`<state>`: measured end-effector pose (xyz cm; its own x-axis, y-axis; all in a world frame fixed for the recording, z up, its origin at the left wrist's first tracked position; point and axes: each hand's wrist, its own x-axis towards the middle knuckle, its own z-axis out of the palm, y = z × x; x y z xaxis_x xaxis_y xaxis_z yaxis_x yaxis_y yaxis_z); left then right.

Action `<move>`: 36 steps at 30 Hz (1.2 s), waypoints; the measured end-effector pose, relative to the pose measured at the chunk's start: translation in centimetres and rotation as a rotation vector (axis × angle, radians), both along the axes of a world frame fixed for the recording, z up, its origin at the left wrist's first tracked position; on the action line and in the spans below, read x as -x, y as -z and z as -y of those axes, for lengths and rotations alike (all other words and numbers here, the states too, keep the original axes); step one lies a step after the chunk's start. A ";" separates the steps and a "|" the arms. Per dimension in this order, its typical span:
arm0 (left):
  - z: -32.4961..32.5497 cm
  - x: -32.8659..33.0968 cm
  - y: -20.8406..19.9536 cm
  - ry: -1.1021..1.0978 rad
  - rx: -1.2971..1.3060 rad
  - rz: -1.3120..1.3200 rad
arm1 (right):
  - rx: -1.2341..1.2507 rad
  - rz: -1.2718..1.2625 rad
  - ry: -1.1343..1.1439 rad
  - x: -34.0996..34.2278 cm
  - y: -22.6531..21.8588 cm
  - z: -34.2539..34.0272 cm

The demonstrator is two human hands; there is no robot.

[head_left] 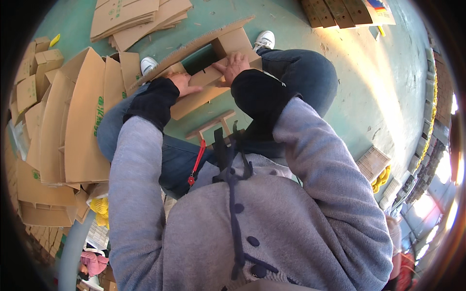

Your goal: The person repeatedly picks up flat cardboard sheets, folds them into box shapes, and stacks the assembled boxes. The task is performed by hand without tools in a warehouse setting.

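Between my legs stands a partly folded cardboard box [205, 77], tilted, with the green floor showing through the gap in it. My left hand [179, 82] grips its near side at the left, fingers bent over a flap and thumb stretched along the edge. At the right, my right hand [234, 68] is closed over another flap, its thumb pointing toward the left hand. Black cuffs cover both wrists. Just below the box, a small tan frame-shaped piece [212, 125] lies on the floor.
Large opened cardboard boxes [82, 116] crowd my left side. Flat cardboard sheets [124, 19] are stacked ahead on the left, and more cardboard boxes [335, 13] stand ahead on the right. A pale crate [373, 164] and yellow netting [382, 178] lie to my right.
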<state>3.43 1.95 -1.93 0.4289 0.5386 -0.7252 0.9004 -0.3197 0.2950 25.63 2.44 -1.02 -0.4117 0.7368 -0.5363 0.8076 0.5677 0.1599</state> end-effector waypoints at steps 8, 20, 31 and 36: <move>0.4 0.8 1.8 -0.075 -0.076 0.080 | 0.336 -0.246 0.153 -5.3 -0.6 -8.4; 0.3 1.1 1.9 -0.139 -0.004 0.080 | 0.477 -0.419 0.145 -2.8 5.3 -11.3; -0.1 1.3 2.1 -0.145 -0.021 0.120 | 0.162 -0.275 -0.058 -4.1 0.3 -5.8; -1.4 1.7 2.1 -0.137 0.131 0.120 | 0.095 -0.214 -0.014 -3.7 -0.2 -3.4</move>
